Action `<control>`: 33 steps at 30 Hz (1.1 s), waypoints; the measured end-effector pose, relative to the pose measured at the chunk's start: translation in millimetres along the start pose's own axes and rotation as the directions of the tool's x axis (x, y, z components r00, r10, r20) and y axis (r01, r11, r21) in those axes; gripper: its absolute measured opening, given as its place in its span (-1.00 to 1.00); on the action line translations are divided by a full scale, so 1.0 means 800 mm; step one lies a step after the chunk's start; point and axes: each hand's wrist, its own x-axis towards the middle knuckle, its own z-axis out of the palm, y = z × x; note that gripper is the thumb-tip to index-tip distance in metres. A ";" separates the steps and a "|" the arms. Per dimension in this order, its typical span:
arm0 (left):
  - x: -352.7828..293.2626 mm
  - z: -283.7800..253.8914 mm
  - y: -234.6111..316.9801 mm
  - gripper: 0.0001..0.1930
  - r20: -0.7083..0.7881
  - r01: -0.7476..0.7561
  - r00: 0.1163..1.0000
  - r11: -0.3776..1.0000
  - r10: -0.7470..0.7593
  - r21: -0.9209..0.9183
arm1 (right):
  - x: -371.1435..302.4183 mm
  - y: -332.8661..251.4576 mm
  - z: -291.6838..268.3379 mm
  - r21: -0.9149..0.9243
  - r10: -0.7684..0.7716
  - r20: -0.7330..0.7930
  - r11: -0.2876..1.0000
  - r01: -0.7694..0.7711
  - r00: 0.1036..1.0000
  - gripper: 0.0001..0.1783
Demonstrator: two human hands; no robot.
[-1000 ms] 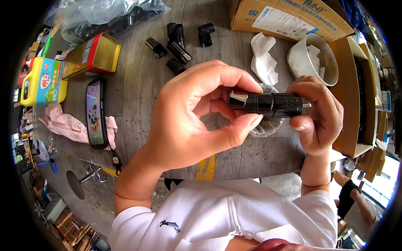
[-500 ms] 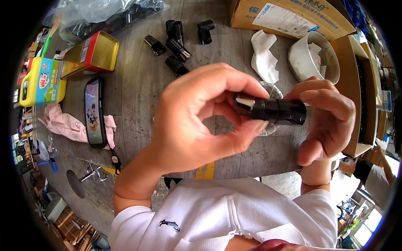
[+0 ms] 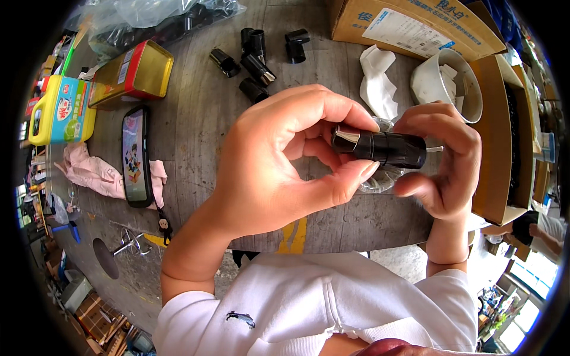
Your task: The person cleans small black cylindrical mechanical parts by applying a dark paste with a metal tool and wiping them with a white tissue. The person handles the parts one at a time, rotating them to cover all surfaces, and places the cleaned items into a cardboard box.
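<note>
My left hand pinches a glossy black cylinder between thumb and fingers, near the cylinder's left end. It lies level above the table, with a shiny silver patch on the left part and ridges toward the right. From its right end a thin metal pin sticks out. Around that right end my right hand is curled, fingers above and thumb below, apart from one another; the cylinder shows between them, seemingly ungripped. Behind the cylinder sits a clear plastic item, mostly hidden.
Several short black tubes lie at the far middle. A phone rests on a pink cloth at left, near a tin and a yellow jug. White paper, a white tub and cardboard boxes stand right.
My right hand has shifted left, its fingers and thumb now nearer the cylinder's right end. The thin pin there has come into view. The cylinder has moved slightly left.
</note>
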 end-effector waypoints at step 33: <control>0.002 -0.003 -0.009 -0.69 -0.095 -0.135 0.986 0.991 0.134 -0.004 | 0.003 -0.005 -0.014 -0.276 -0.222 0.007 0.937 0.216 0.975 -0.56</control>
